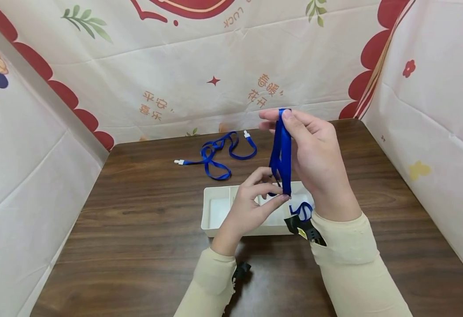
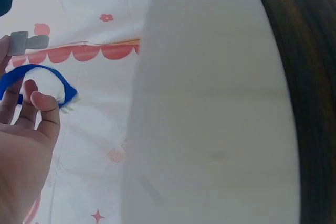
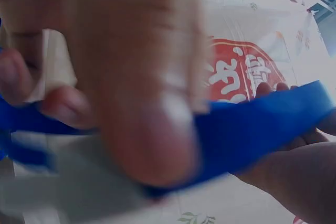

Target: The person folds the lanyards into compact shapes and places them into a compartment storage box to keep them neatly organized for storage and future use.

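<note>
A blue lanyard (image 1: 284,158) is stretched upright in a folded loop between both hands, above a white tray. My right hand (image 1: 318,149) pinches its upper end between thumb and fingers. Below, my left hand (image 1: 251,200) pinches the lower end, thumb against fingers. In the left wrist view the blue strap (image 2: 68,90) curves about the fingers of the left hand (image 2: 26,129), with a pale clip (image 2: 20,43) near the fingertips. The blurred right thumb (image 3: 152,129) presses on the blue strap (image 3: 262,124) in the right wrist view, beside a pale blurred clip (image 3: 79,182).
The white divided tray (image 1: 217,190) stands on the brown wooden table (image 1: 144,229), partly hidden by the hands. A blue cord (image 1: 304,209) lies in its right part. Behind the tray lies another blue lanyard (image 1: 211,152) with white clips. Printed cloth (image 1: 199,57) hangs around the table.
</note>
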`<state>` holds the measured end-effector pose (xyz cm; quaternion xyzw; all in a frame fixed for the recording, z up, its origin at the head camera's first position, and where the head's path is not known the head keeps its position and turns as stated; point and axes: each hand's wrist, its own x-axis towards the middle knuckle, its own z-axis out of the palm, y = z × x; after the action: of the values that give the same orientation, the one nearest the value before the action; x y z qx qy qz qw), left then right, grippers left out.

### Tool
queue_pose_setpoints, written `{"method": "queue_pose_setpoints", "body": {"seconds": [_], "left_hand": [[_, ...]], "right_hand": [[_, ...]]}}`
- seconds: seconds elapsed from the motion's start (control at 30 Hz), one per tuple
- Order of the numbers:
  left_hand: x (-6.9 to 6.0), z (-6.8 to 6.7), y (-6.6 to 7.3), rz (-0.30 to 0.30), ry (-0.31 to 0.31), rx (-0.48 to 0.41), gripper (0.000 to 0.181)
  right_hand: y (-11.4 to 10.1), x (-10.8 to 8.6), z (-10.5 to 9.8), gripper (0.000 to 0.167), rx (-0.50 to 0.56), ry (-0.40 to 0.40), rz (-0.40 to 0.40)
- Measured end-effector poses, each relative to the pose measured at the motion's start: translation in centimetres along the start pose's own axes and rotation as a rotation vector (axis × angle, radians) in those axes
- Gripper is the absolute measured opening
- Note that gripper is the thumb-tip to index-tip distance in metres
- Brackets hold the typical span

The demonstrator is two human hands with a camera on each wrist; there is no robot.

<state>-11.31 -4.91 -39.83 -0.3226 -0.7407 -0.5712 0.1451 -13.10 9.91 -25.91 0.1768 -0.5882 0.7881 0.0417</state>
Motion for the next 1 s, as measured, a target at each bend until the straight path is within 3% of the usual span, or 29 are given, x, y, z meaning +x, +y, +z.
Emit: {"method": "queue_pose_setpoints", "body": {"seconds": [0.23, 0.37, 0.47, 0.67, 0.77, 0.87, 1.0], "left_hand": [[-0.4, -0.3, -0.2, -0.143, -0.078, -0.025, 0.010], [-0.4, -0.3, -0.4, -0.176, -0.152, 0.004, 0.013], [-0.5, -0.2, -0.6, -0.157, -0.143, 0.028, 0.012], [-0.1, 0.0, -0.4, -0.060, 0.002, 0.015, 0.006], [0.6, 0.1, -0.1, -0.016, -0.004, -0.002, 0.006], [1.1, 0.2, 0.3, -0.025, -0.033, -0.012, 0.008], [1.4, 0.6, 0.1, -0.082, -0.032, -0.004, 0.010]], "right_hand": [[-0.7, 0.2, 0.1, 0.033, -0.045, 0.062, -0.086], [-1.0, 0.1, 0.2, 0.032, -0.026, 0.075, -0.081], [-1.0, 0.0, 0.1, 0.032, -0.014, 0.072, -0.074], [-0.8, 0.1, 0.0, 0.033, 0.027, 0.057, -0.094], [-0.5, 0.0, 0.1, 0.032, 0.050, 0.034, -0.086], [-0.2, -0.1, 0.3, 0.032, 0.067, 0.011, -0.066], [-0.2, -0.3, 0.4, 0.032, 0.075, -0.003, -0.052]]}}
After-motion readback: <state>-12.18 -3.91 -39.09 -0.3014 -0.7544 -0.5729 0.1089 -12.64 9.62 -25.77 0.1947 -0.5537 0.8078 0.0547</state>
